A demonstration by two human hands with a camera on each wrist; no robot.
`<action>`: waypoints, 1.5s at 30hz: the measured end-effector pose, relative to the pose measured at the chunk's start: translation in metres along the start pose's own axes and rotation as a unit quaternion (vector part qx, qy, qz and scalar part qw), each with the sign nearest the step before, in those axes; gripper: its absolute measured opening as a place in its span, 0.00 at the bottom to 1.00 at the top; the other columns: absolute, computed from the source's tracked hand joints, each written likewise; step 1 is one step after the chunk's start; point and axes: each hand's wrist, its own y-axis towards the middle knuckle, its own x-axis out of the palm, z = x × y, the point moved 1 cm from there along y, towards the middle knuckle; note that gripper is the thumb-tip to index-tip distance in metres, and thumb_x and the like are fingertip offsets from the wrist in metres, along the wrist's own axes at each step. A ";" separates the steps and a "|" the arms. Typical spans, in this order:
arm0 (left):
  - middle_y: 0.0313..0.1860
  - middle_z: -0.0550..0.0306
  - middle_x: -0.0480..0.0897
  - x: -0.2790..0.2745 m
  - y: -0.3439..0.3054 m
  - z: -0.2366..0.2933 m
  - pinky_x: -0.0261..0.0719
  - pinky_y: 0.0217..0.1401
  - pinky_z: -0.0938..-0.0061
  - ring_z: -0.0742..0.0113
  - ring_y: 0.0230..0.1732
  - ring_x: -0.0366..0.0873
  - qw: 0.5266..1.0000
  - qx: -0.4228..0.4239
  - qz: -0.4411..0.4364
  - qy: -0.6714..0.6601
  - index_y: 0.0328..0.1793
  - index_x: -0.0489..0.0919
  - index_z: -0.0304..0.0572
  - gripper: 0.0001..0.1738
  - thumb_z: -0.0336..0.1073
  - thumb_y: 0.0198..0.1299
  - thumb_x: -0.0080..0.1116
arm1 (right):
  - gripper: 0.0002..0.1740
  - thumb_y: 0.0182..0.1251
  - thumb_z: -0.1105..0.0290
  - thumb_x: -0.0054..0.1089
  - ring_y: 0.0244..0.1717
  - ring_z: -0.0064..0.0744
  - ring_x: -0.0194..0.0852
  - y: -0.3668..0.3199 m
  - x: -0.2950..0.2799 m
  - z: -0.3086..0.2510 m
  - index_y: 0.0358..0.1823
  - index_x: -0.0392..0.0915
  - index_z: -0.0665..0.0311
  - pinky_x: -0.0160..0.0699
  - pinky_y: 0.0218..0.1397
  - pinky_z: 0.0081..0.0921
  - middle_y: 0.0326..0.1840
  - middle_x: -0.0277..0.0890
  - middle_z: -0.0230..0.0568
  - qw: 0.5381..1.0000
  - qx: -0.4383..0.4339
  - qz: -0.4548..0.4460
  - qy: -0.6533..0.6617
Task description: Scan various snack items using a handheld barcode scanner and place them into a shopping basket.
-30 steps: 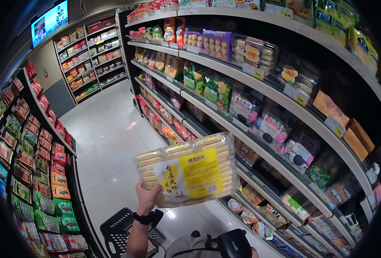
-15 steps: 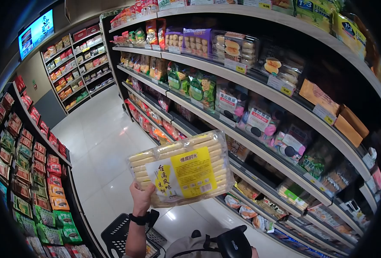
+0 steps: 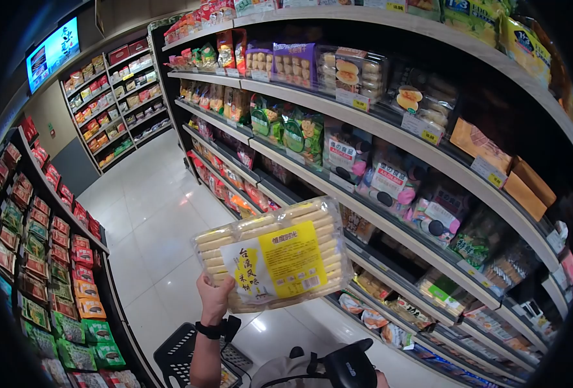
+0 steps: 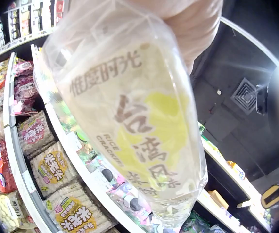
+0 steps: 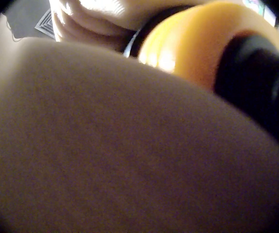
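In the head view my left hand (image 3: 214,299) pinches the lower left corner of a wide clear package (image 3: 331,242) of pale stick-shaped crackers, thumb over its front. Its yellow and white label (image 3: 293,255) faces me, and the package tilts slightly up to the right. The left wrist view has the blurred package (image 4: 144,121) close up, with part of the hand (image 4: 190,29) behind it. Only a sliver of my right hand (image 3: 382,379) shows at the bottom edge. Beside skin (image 5: 93,22) in the right wrist view is a blurred orange and black object (image 5: 193,43); the grip is unclear.
Stocked shelves (image 3: 338,103) curve along the right, and a rack of small packets (image 3: 60,258) lines the left. A black basket (image 3: 175,352) is low beside my left forearm. Tiled floor (image 3: 150,239) runs to shelving (image 3: 115,97) at the back.
The head view has turned a little, so the shelves sit further left. The package and left hand appear slightly further left; the hold is the same.
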 end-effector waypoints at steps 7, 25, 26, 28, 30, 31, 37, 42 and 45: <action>0.46 0.54 0.83 0.016 0.011 -0.030 0.81 0.49 0.72 0.67 0.44 0.82 0.994 -0.095 -0.019 -0.048 0.55 0.75 0.30 0.24 0.37 0.58 0.67 | 0.18 0.54 0.77 0.69 0.43 0.32 0.79 0.009 -0.001 0.037 0.48 0.78 0.68 0.76 0.50 0.28 0.42 0.82 0.43 0.991 0.046 0.083 0.096; 0.58 0.33 0.75 0.280 0.101 -0.279 0.90 0.41 0.68 0.39 0.57 0.77 0.595 -0.685 -0.280 -0.315 0.66 0.68 0.30 0.28 0.45 0.68 0.42 | 0.19 0.56 0.73 0.71 0.42 0.22 0.72 -0.037 -0.021 0.068 0.48 0.76 0.69 0.75 0.47 0.26 0.41 0.79 0.36 0.900 0.095 0.406 0.125; 0.55 0.31 0.76 0.332 0.104 -0.252 0.90 0.33 0.76 0.35 0.51 0.79 0.705 -0.620 -0.255 -0.232 0.65 0.68 0.29 0.29 0.47 0.67 0.40 | 0.19 0.56 0.73 0.71 0.42 0.22 0.72 -0.035 -0.024 0.070 0.48 0.76 0.69 0.75 0.47 0.26 0.41 0.79 0.36 0.886 0.088 0.435 0.132; 0.54 0.37 0.78 0.348 0.110 -0.270 0.89 0.39 0.65 0.42 0.46 0.82 0.761 -0.568 -0.251 -0.186 0.64 0.70 0.35 0.30 0.53 0.69 0.38 | 0.18 0.56 0.74 0.71 0.42 0.22 0.72 -0.037 -0.031 0.072 0.48 0.76 0.69 0.75 0.47 0.25 0.40 0.78 0.35 0.876 0.087 0.450 0.149; 0.55 0.41 0.79 0.353 0.116 -0.274 0.85 0.46 0.58 0.45 0.47 0.82 0.813 -0.489 -0.276 -0.154 0.65 0.70 0.39 0.32 0.57 0.69 0.35 | 0.18 0.57 0.74 0.70 0.42 0.22 0.72 -0.032 -0.033 0.069 0.48 0.76 0.69 0.75 0.47 0.25 0.41 0.79 0.35 0.871 0.088 0.458 0.158; 0.56 0.43 0.78 0.356 0.118 -0.275 0.83 0.50 0.55 0.46 0.49 0.81 0.814 -0.474 -0.295 -0.158 0.65 0.70 0.41 0.33 0.60 0.69 0.34 | 0.19 0.57 0.74 0.70 0.43 0.23 0.73 -0.032 -0.038 0.069 0.49 0.76 0.69 0.75 0.48 0.25 0.42 0.79 0.35 0.869 0.091 0.458 0.164; 0.61 0.34 0.71 0.319 0.088 -0.258 0.82 0.54 0.61 0.44 0.56 0.78 0.889 -0.375 -0.163 -0.207 0.74 0.56 0.39 0.36 0.57 0.70 0.43 | 0.19 0.58 0.74 0.68 0.46 0.23 0.74 -0.036 -0.043 0.083 0.51 0.76 0.70 0.75 0.51 0.25 0.44 0.80 0.37 0.863 0.120 0.458 0.176; 0.56 0.39 0.66 0.324 0.105 -0.295 0.76 0.46 0.65 0.51 0.47 0.71 0.957 -0.058 -0.232 0.166 0.72 0.57 0.31 0.45 0.44 0.56 0.69 | 0.20 0.59 0.74 0.68 0.46 0.25 0.75 -0.033 -0.060 0.079 0.52 0.76 0.69 0.76 0.51 0.26 0.45 0.80 0.38 0.871 0.102 0.447 0.178; 0.52 0.41 0.69 0.325 0.113 -0.288 0.74 0.32 0.61 0.48 0.25 0.71 0.880 0.257 -0.172 0.360 0.67 0.62 0.34 0.36 0.43 0.59 0.66 | 0.20 0.59 0.74 0.69 0.45 0.24 0.75 -0.029 -0.068 0.073 0.52 0.76 0.69 0.76 0.51 0.26 0.44 0.80 0.37 0.867 0.092 0.446 0.204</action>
